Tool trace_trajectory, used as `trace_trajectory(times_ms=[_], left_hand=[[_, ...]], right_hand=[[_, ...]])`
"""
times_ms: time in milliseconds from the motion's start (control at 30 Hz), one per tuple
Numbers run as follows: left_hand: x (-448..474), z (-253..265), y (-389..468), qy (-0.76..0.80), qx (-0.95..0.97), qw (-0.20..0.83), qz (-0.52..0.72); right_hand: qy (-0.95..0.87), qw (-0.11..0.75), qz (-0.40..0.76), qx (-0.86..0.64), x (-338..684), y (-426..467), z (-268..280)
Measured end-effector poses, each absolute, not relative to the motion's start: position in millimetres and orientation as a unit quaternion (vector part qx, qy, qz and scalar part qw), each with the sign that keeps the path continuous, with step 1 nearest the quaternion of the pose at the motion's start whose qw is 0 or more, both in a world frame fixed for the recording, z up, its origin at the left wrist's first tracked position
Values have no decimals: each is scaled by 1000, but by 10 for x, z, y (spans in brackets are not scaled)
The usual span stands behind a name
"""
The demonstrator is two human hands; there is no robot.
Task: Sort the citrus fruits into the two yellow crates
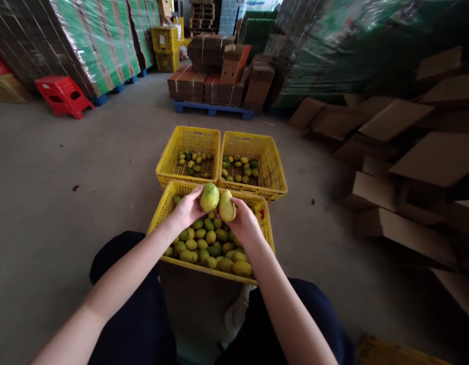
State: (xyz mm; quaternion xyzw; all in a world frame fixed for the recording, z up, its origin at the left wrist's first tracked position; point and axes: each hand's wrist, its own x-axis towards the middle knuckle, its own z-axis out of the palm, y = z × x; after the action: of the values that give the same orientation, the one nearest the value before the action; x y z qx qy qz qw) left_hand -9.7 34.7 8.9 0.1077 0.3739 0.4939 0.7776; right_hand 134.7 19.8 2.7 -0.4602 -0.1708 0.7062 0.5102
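Note:
My left hand [189, 207] is closed around a round green-yellow lemon [209, 197]. Beside it, my right hand [245, 221] grips a longer, paler yellow lemon [227, 207] with a narrowed top. The two fruits are close together, held above the near yellow crate [209, 274]. In that crate lie many green and yellow lemons [202, 244]. Behind it stand two more yellow crates, a left one [161, 165] and a right one [276, 165], each with a thin layer of similar fruit on its floor.
Loose cardboard boxes [396, 119] are heaped along the right. A red stool [63, 95] stands at the left, near wrapped green stacks [101, 40]. Straight ahead, a blue pallet [213, 109] bears bundled flat cartons [186, 86]. Stacked yellow crates [165, 48] stand farther back.

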Motion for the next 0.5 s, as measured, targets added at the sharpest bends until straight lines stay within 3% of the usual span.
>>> trace_trajectory(times_ms=[500], left_hand=[[-39, 127, 275, 353, 104, 794, 485]], right_hand=[[-125, 568, 684, -440, 1337, 149, 113]])
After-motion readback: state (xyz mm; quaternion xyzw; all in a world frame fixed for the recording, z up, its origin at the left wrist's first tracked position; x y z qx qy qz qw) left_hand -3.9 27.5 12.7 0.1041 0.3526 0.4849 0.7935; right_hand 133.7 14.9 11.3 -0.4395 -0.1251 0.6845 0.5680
